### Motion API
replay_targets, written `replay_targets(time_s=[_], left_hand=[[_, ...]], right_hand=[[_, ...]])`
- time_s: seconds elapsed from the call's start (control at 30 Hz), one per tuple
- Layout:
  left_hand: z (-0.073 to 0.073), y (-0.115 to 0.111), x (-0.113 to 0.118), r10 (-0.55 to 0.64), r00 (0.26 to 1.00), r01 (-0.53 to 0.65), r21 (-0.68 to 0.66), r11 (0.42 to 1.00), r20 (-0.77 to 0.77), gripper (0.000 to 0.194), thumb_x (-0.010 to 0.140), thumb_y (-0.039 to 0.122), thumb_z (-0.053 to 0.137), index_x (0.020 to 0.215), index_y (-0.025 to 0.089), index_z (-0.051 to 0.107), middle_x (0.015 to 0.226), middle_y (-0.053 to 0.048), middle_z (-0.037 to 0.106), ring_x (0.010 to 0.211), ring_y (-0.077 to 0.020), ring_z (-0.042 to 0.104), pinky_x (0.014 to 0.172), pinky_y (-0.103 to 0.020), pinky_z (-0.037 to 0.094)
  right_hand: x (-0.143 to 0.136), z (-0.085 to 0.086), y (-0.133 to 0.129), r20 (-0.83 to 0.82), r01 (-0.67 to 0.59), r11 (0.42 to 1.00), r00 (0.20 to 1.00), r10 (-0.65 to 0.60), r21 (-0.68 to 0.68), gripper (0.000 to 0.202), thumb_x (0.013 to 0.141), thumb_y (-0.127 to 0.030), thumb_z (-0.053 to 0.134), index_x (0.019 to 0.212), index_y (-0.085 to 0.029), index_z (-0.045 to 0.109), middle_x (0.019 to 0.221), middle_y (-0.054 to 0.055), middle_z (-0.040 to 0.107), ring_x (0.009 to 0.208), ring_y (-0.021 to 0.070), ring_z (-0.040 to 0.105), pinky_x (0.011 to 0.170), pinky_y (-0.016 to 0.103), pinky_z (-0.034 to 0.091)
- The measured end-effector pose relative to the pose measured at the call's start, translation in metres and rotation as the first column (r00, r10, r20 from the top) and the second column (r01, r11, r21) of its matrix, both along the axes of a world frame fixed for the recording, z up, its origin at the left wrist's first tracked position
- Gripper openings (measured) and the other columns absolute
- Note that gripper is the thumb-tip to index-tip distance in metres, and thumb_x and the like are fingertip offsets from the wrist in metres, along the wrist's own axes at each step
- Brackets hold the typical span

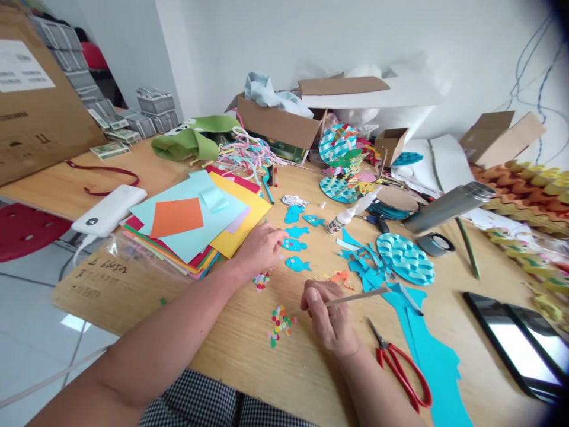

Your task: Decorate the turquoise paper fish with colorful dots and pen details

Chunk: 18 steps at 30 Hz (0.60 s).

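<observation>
- Blue paper fish (294, 244), dotted with small coloured spots, lies on the wooden table (222, 332) in a loose column with other blue fish (297, 264), at the fingertips of the left hand.
- Left hand (261, 246): palm down, fingers bent and reaching to the spotted fish's left edge; whether they pinch it or only touch it, I cannot tell.
- Right hand (328, 314): thumb and fingers closed narrowly around a thin stick (358, 297), which slants up to the right, its far end over the blue scraps (368, 267).
- Multicoloured paper dots (282, 323) lie scattered between the left forearm and the right hand; a smaller cluster (261, 281) sits just below the left hand.
- Red-handled scissors (402, 365) rest to the right of the right forearm, blades slightly parted, beside a cut blue sheet (438, 373).
- White glue bottle (340, 220) lies tilted beyond the scraps, near the fish.
- Woven blue-and-white oval (405, 259) is right of the scraps, near a roll of tape (435, 243).
- Coloured paper stack (182, 234) lies left of the left hand, an orange sheet (176, 217) on top.
</observation>
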State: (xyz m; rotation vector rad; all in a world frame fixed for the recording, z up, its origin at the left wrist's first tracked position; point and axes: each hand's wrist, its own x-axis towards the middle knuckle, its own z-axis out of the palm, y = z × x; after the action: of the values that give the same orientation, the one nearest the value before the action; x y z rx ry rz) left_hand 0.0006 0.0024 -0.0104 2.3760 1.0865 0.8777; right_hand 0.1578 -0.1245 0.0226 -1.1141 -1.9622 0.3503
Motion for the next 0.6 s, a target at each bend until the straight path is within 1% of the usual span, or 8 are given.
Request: replay_targets(time_s=[0.2, 0.33, 0.4, 0.5, 0.6], left_hand=[[-0.0010, 0.0002, -0.0006, 0.036, 0.999, -0.036, 0.000, 0.999, -0.018, 0.041, 0.076, -0.004, 0.050, 0.106, 0.015, 0.071, 0.093, -0.007, 0.072, 0.095, -0.0220, 0.065, 0.089, -0.035, 0.056], [-0.0003, -0.0002, -0.0009, 0.040, 0.999, -0.040, 0.002, 0.999, -0.026, 0.040, 0.077, -0.004, 0.051, 0.107, 0.014, 0.071, 0.093, -0.008, 0.071, 0.095, -0.0223, 0.065, 0.089, -0.034, 0.056], [-0.0001, -0.0001, -0.0009, 0.037, 0.999, -0.037, -0.001, 0.999, -0.030, 0.041, 0.076, -0.004, 0.051, 0.107, 0.015, 0.070, 0.093, -0.007, 0.071, 0.094, -0.0221, 0.066, 0.089, -0.034, 0.056], [-0.0007, 0.0004, -0.0006, 0.037, 0.999, -0.036, 0.004, 0.999, -0.032, 0.041, 0.076, -0.004, 0.051, 0.107, 0.015, 0.070, 0.093, -0.007, 0.071, 0.094, -0.0218, 0.066, 0.090, -0.035, 0.055], [-0.0018, 0.0009, 0.0000, 0.038, 0.999, -0.038, 0.016, 0.999, -0.021, 0.041, 0.075, -0.005, 0.051, 0.107, 0.015, 0.069, 0.093, -0.007, 0.072, 0.095, -0.0216, 0.066, 0.090, -0.034, 0.055]], right_hand=[[-0.0003, -0.0009, -0.0003, 0.013, -0.071, 0.995, 0.997, 0.072, -0.070, 0.050, 0.106, -0.033, 0.027, 0.059, -0.023, 0.044, 0.050, -0.002, 0.045, 0.044, 0.0119, 0.044, 0.050, 0.028, 0.031], [-0.0020, -0.0015, 0.0000, 0.014, -0.068, 0.992, 0.997, 0.070, -0.106, 0.048, 0.105, -0.031, 0.030, 0.060, -0.023, 0.043, 0.051, -0.002, 0.046, 0.045, 0.0124, 0.044, 0.051, 0.029, 0.031], [-0.0016, -0.0022, 0.0003, -0.022, -0.069, 0.991, 0.998, 0.067, -0.111, 0.048, 0.104, -0.031, 0.031, 0.059, -0.023, 0.044, 0.050, -0.003, 0.045, 0.044, 0.0119, 0.043, 0.050, 0.028, 0.031], [0.0009, -0.0040, 0.0008, -0.128, -0.037, 0.990, 0.992, 0.020, -0.134, 0.050, 0.105, -0.033, 0.031, 0.058, -0.022, 0.046, 0.048, -0.004, 0.043, 0.043, 0.0110, 0.042, 0.048, 0.027, 0.031], [0.0037, -0.0066, 0.0009, -0.216, 0.045, 0.980, 0.973, -0.087, -0.196, 0.054, 0.105, -0.039, 0.033, 0.056, -0.022, 0.048, 0.047, -0.004, 0.043, 0.042, 0.0115, 0.041, 0.047, 0.028, 0.032]])
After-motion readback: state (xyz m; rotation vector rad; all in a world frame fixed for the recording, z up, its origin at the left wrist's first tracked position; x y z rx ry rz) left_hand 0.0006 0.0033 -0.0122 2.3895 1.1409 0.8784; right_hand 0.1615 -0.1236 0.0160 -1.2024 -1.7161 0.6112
